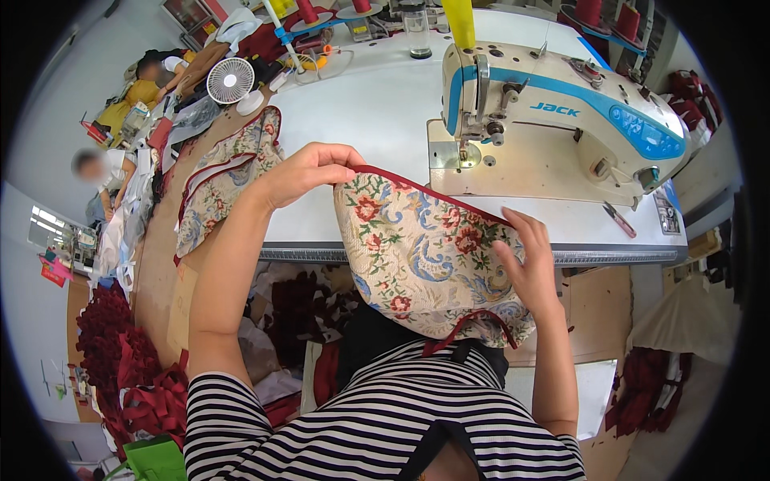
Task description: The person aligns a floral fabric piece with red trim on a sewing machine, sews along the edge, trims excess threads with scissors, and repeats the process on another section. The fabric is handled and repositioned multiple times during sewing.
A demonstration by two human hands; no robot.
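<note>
A floral tapestry fabric piece (417, 248) with dark red binding hangs between my hands over the table's front edge, its lower part resting on my lap. My left hand (317, 170) pinches its upper left corner at the bound edge. At the right end of that edge, my right hand (525, 260) has its thumb and fingers apart, the palm against the fabric's side. Beyond them stands a white and blue sewing machine (553, 108), its needle area apart from the cloth.
Another floral piece (216, 180) lies at the table's left end. Thread snips (619, 220) rest right of the machine. A small white fan (231, 81), a glass jar (416, 30) and red thread cones (588, 13) stand farther back. Red fabric strips (156, 401) heap at the left; two people work beyond.
</note>
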